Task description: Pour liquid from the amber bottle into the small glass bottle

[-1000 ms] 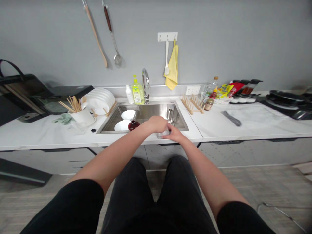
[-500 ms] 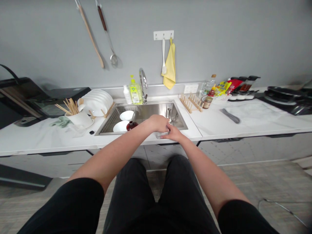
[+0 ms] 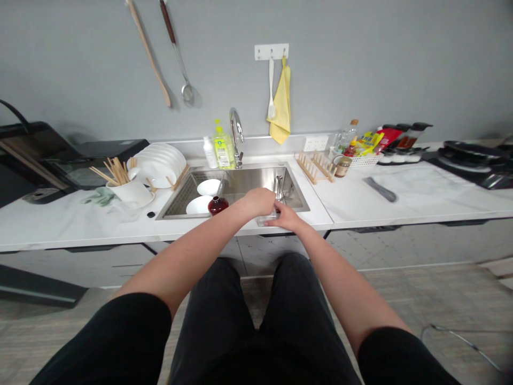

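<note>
Over the front edge of the sink (image 3: 306,205), my left hand (image 3: 260,202) is closed, its fingers curled down and mostly hidden behind its back. What it grips, if anything, cannot be made out. Close against it, my right hand (image 3: 287,218) wraps thumb and fingers round a small clear container (image 3: 263,220) at the counter's front edge. In the sink's left part sit two white bowls (image 3: 199,205) and a dark red rounded pot (image 3: 217,205), partly behind my left forearm. A shiny metal piece (image 3: 279,188) shows in the basin just beyond my hands.
Behind the sink stand a faucet (image 3: 235,131) and a yellow-green soap bottle (image 3: 223,149). White plates (image 3: 160,166) and a chopstick holder (image 3: 131,193) are at left. To the right are a wooden rack (image 3: 316,167), a jar (image 3: 342,167) and a grey cloth strip (image 3: 380,189).
The view has tilted down slightly, so wall and counter items sit a little higher or lower in frame. Both hands keep nearly the same place and grip.
</note>
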Available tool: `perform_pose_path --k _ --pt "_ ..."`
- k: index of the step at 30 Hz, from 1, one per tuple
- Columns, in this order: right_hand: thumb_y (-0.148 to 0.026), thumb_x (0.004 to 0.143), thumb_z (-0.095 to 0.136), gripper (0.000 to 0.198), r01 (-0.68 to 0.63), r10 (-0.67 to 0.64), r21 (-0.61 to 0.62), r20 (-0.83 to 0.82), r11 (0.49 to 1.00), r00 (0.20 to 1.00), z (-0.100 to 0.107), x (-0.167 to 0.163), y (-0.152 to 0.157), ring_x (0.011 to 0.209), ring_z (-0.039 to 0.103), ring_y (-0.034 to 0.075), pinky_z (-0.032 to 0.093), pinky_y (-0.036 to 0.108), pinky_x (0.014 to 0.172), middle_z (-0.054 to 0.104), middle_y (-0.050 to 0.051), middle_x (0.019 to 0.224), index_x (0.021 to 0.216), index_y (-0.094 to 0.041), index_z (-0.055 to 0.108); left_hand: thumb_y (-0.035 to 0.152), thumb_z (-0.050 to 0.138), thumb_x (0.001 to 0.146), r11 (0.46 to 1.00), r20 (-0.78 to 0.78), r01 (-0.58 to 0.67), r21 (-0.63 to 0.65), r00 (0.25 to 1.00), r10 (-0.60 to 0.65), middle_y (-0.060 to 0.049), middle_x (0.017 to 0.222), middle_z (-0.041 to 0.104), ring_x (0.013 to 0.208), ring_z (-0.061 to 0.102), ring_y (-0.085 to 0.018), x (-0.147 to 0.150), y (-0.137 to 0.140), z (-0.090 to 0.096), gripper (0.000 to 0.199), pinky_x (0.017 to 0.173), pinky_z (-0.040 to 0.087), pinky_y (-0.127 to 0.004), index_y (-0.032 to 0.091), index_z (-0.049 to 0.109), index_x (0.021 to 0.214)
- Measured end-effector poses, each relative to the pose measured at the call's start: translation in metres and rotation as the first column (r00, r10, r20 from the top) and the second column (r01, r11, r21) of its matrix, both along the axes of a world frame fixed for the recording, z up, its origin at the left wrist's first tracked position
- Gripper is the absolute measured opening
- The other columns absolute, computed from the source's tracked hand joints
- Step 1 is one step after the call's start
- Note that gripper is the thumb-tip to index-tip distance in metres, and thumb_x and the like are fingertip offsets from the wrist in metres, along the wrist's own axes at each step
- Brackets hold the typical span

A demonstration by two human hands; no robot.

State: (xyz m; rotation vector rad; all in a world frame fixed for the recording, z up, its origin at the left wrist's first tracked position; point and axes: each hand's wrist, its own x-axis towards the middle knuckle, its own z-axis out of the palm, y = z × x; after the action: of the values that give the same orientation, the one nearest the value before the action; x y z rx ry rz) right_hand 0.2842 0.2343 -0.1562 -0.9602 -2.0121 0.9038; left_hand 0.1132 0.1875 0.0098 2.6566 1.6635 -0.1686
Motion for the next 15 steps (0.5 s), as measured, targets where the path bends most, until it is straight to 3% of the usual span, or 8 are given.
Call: perform_pose_path --k 3,7,15 --pt "-0.054 0.065 0.11 0.099 0.011 -0.011 0.006 0.013 1.0 1.0 0.0 0.001 0.0 0.128 0.079 0.04 0.061 0.055 0.116 0.085 0.011 0.14 0.152 -0.024 0.072 0.033 0.083 0.093 1.0 0.028 0.028 0.0 0.999 -0.028 -0.018 0.123 0.087 0.115 0.083 -0.037 0.001 -0.002 -0.001 0.037 0.095 0.063 -0.039 0.02 0.088 0.127" --pt "-0.052 0.066 0.11 0.093 0.006 -0.006 0.007 -0.002 1.0 1.0 0.002 0.002 -0.002 0.127 0.08 0.039 0.06 0.054 0.117 0.085 0.01 0.139 0.148 -0.025 0.075 0.047 0.074 0.102 0.998 0.055 -0.032 0.049 0.998 0.03 -0.024 0.115 0.086 0.112 0.083 -0.041 0.002 -0.002 -0.004 0.042 0.092 0.063 -0.043 0.013 0.09 0.12" --pt "-0.054 0.064 0.11 0.086 -0.002 0.002 -0.004 0.026 1.0 1.0 0.007 0.001 -0.003 0.119 0.08 0.038 0.06 0.054 0.114 0.085 0.009 0.132 0.138 -0.023 0.078 0.025 0.081 0.096 0.997 0.15 0.06 0.044 0.987 -0.066 -0.018 0.1 0.086 0.103 0.082 -0.035 -0.008 0.007 -0.018 0.013 0.096 0.058 -0.039 0.016 0.091 0.095"
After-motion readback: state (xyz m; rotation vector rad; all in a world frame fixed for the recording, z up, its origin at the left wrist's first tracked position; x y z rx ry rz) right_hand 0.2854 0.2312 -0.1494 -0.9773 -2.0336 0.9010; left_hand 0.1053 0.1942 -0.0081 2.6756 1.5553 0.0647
